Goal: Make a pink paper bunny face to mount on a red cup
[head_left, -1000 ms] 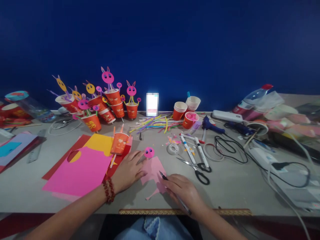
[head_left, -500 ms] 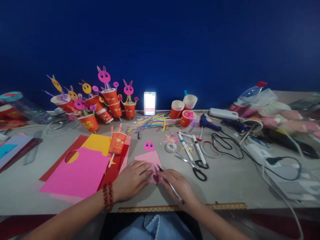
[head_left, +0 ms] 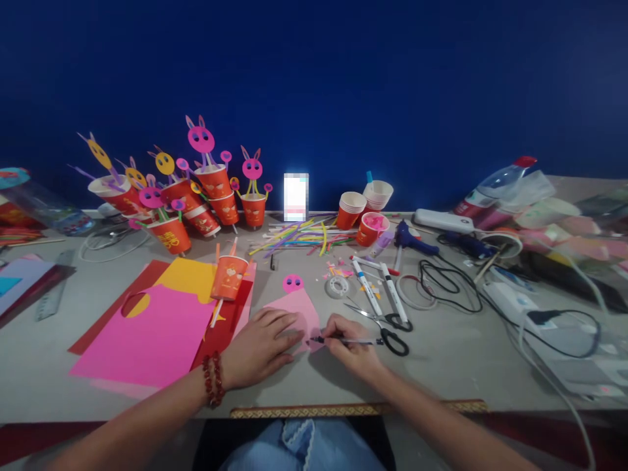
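Pink paper (head_left: 303, 307) and pen (head_left: 363, 341) at the near middle of a grey table (head_left: 441, 369). The paper was laid flat, just on the near side of a round magenta face (head_left: 293, 283), with its left part covered by the left hand (head_left: 262, 347). This hand was placed palm down, its fingers stretched out and slightly spread, with nothing pinched between them. The pen was pinched near its front end by the thumb and fingers of the right hand (head_left: 352, 353); its barrel was pointed to the right, toward the scissors (head_left: 395, 341), and its tip was held at the near right part of the paper, though contact could not be told. The paper was judged to be very light, thin and easily creased or slid, and so best steadied under flat fingers near an edge or lifted by a corner. The pen was judged to be light and stiff, with a smooth barrel on which a grip might slip; a hold just behind the tip was considered the surest. To the left, a magenta sheet (head_left: 161, 340) was laid over other coloured sheets
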Demonstrator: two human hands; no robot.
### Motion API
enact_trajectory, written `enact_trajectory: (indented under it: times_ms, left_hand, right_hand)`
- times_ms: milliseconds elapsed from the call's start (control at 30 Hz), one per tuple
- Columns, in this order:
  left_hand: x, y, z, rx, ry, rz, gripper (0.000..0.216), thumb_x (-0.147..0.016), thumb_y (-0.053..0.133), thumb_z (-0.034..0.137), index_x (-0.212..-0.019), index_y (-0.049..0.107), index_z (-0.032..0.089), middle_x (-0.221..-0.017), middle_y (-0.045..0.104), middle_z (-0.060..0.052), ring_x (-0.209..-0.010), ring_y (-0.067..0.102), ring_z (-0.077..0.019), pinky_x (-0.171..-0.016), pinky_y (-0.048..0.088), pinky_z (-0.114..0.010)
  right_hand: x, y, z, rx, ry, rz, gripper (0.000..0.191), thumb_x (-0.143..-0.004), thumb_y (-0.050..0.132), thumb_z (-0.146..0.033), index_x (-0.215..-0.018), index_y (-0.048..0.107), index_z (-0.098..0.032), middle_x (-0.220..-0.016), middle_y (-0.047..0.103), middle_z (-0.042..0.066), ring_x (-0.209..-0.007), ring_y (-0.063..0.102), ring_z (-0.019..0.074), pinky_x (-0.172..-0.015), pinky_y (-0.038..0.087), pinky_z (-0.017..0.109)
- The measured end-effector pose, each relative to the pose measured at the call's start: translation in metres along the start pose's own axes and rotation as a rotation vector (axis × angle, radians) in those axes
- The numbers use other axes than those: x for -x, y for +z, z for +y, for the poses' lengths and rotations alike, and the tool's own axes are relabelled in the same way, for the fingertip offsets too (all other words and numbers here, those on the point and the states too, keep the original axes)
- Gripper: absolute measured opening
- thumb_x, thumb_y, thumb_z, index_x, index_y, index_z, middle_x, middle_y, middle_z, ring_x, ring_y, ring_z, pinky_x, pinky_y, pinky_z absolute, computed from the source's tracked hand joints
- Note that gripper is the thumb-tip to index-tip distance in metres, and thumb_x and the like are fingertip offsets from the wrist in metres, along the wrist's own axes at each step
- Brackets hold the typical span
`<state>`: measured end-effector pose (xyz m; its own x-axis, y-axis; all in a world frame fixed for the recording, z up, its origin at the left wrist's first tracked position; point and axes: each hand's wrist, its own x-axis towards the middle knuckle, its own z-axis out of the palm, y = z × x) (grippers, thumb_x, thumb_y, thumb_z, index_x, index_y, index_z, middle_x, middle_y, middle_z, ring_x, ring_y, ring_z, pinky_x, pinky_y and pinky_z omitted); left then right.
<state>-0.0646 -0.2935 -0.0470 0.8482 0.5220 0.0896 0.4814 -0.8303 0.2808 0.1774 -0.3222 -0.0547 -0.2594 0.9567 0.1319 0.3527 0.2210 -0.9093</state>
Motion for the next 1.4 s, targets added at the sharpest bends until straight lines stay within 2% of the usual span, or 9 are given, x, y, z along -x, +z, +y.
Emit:
enact_trajectory:
  times_ms: [133,333,467,867,1400]
  left_hand:
    - [0.0012,0.0030,-0.0045,0.031,0.023,0.040,0.038,-0.094,0.053,0.037,-0.131,0.053,0.026,-0.141,0.050,-0.009,-0.125,0.045,-0.0286,-0.104,0.037,-0.047]
    - [0.0011,0.0031,-0.0083,0.065,0.023,0.041,0.037,-0.093,0.056,0.037,-0.129,0.055,0.027,-0.143,0.049,-0.010,-0.126,0.045,-0.0289,-0.103,0.037,-0.047]
    - [0.0012,0.0031,-0.0093,0.068,0.022,0.044,0.037,-0.093,0.056,0.038,-0.128,0.056,0.028,-0.144,0.049,-0.009,-0.126,0.045,-0.0285,-0.103,0.037,-0.046]
    - [0.0016,0.0062,-0.0105,0.056,0.020,0.047,0.037,-0.092,0.058,0.038,-0.127,0.057,0.028,-0.143,0.050,-0.010,-0.126,0.045,-0.0291,-0.103,0.036,-0.047]
    - [0.0022,0.0070,-0.0105,0.040,0.022,0.038,0.037,-0.093,0.056,0.040,-0.128,0.056,0.028,-0.144,0.049,-0.010,-0.127,0.045,-0.0293,-0.103,0.036,-0.048]
  right_hand:
    - [-0.0002,0.0049,0.0061,-0.008,0.012,-0.042,0.006,-0.076,0.049,-0.019,-0.076,0.054,-0.021,-0.059,0.056,-0.004,-0.050,0.049,0.0120,-0.049,0.036,0.022]
    - [-0.0002,0.0046,0.0068,0.102,-0.044,0.023,0.010,-0.071,0.048,-0.014,-0.065,0.052,-0.021,-0.054,0.049,-0.004,-0.047,0.043,0.0115,-0.048,0.032,0.023]
    - [-0.0010,0.0045,0.0064,0.139,-0.057,0.010,0.011,-0.072,0.047,-0.016,-0.064,0.052,-0.022,-0.054,0.050,-0.004,-0.049,0.044,0.0124,-0.051,0.033,0.024]
    - [-0.0012,0.0035,0.0054,0.134,-0.031,-0.023,0.011,-0.076,0.047,-0.017,-0.066,0.051,-0.021,-0.055,0.050,-0.004,-0.051,0.044,0.0123,-0.052,0.033,0.023]
    - [-0.0010,0.0044,0.0089,0.151,-0.069,-0.021,0.012,-0.075,0.046,-0.016,-0.065,0.050,-0.021,-0.055,0.049,-0.005,-0.051,0.044,0.0121,-0.053,0.032,0.023]
